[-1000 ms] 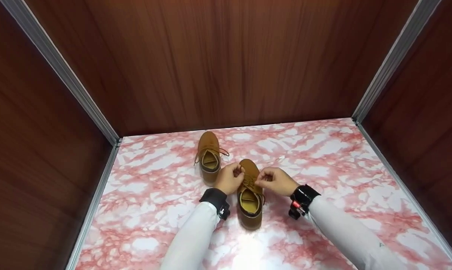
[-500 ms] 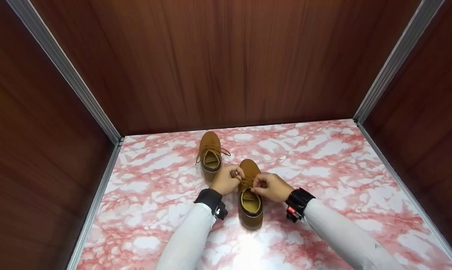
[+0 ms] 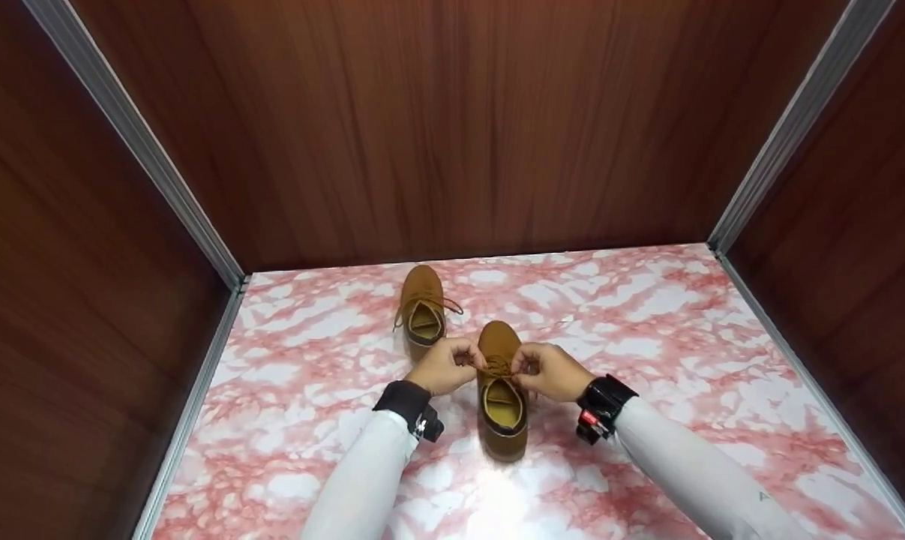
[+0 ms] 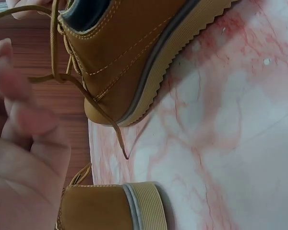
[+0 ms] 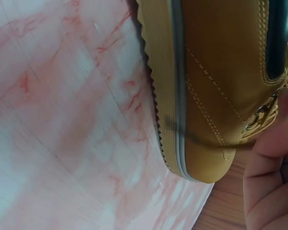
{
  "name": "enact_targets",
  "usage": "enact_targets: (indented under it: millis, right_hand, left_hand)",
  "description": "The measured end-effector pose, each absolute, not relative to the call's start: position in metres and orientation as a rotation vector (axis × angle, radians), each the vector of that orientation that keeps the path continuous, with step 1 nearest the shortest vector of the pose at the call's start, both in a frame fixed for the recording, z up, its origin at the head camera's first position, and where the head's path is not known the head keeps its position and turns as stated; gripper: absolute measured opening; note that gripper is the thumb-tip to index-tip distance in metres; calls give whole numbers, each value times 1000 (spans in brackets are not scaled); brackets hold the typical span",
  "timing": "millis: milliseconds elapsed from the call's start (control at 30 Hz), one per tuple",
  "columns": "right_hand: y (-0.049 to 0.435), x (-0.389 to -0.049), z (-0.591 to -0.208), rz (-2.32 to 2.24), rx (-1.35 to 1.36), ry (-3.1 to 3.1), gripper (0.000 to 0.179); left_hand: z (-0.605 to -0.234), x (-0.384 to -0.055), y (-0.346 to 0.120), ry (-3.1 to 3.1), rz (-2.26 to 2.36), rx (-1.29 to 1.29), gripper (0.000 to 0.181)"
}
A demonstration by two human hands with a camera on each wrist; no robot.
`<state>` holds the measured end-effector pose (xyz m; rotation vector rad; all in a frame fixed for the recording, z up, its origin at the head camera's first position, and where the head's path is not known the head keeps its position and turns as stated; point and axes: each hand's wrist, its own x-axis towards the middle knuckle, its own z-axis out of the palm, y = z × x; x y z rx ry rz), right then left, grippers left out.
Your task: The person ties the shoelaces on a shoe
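A tan lace-up shoe (image 3: pixel 499 337) stands upright between both hands, toe away from me. Over its lacing my left hand (image 3: pixel 445 366) pinches one end of the shoelace (image 4: pixel 53 43) between thumb and fingertips. The lace forms a loop and crossing in the left wrist view, and a loose tail hangs past the toe. From the other side my right hand (image 3: pixel 555 372) pinches the lace close to the eyelets. In the right wrist view a blurred lace tail (image 5: pixel 201 139) sticks out from its fingers across the shoe's side. The fingers partly hide the knot area.
A matching shoe (image 3: pixel 423 283) with loose laces stands ahead and to the left, near the back wall. The pink-and-white marbled surface (image 3: pixel 632 435) lies under both. Dark wood-look panels (image 3: pixel 452 135) rise at the back and sides, with grey metal strips in the corners.
My right hand came in over the lacing, then drew slightly back to the right. The left hand shifted a little left and nearer to me. Both shoes stayed in place.
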<state>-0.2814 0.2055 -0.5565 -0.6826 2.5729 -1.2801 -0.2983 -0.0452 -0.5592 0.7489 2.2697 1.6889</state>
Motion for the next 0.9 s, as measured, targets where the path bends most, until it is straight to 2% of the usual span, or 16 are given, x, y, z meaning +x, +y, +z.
enact_targets:
  millis: [133,400,900]
  right_hand:
    - [207,-281,-555,-1293,-695,2555,10]
    - [213,-279,-554,-1288,-682,2530,5]
    - [225,-284,-559,-1261,-730,2638,8]
  left_hand:
    - [-560,-297,-45,2261,1645,763,6]
    - [-562,-294,-44,2389,1551,700,29]
    - [-564,-292,-38,2676,1243,468,38]
